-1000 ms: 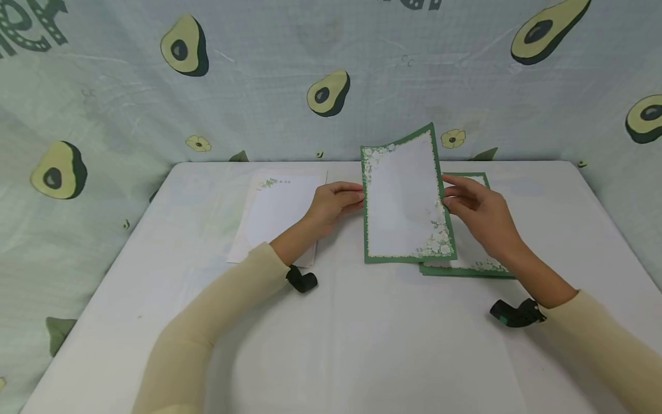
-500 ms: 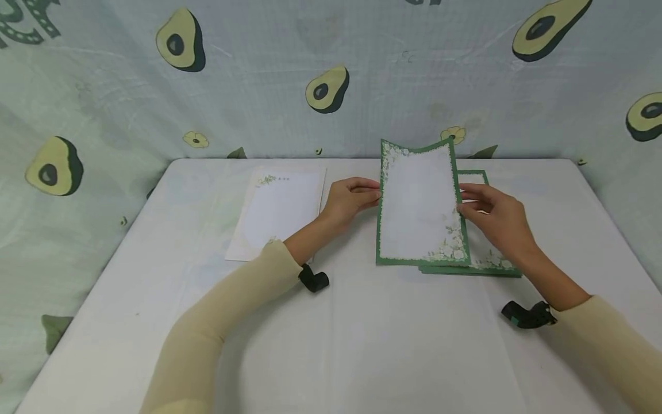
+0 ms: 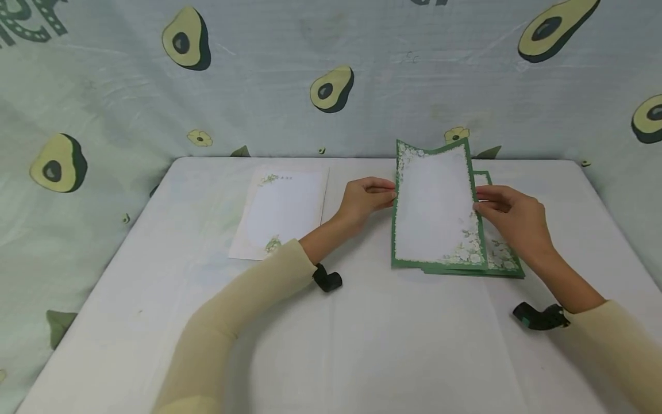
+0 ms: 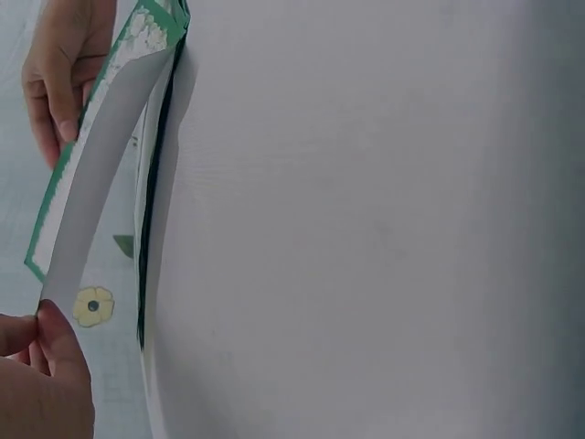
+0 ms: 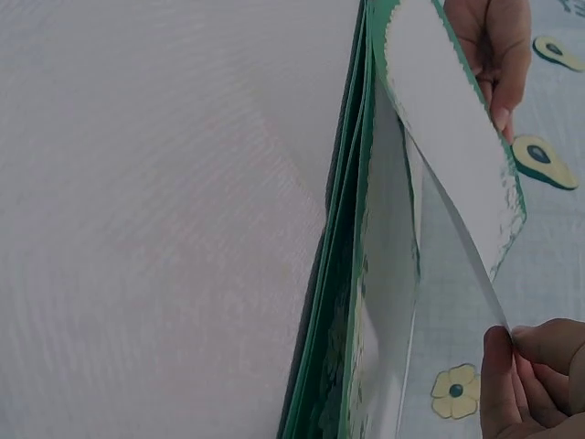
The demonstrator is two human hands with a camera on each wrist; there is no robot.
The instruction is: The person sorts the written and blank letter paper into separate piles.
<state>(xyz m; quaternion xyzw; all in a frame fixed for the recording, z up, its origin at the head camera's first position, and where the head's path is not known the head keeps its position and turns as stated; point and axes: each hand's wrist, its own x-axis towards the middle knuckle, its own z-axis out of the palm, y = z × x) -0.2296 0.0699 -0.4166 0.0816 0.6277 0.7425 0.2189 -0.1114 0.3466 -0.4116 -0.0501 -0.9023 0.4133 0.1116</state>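
Note:
A sheet of paper with a green border and white flowers in its corners is held up, its top edge bowed. My left hand pinches its left edge, and my right hand pinches its right edge between thumb and fingers. Behind and below it lies a stack of like green-bordered sheets, partly covered by the raised one. From the right wrist view, the stack shows several layered edges. The lower end of the held sheet comes down close over the stack in the left wrist view.
Left of the hands lies a pale sheet with small floral prints, partly behind the left forearm. A white-covered table spreads underneath. An avocado-print curtain stands behind the table's far edge.
Both hands have moved to the right with the green-bordered sheet, carrying it further over the stack. The pale sheet on the left has stayed in place.

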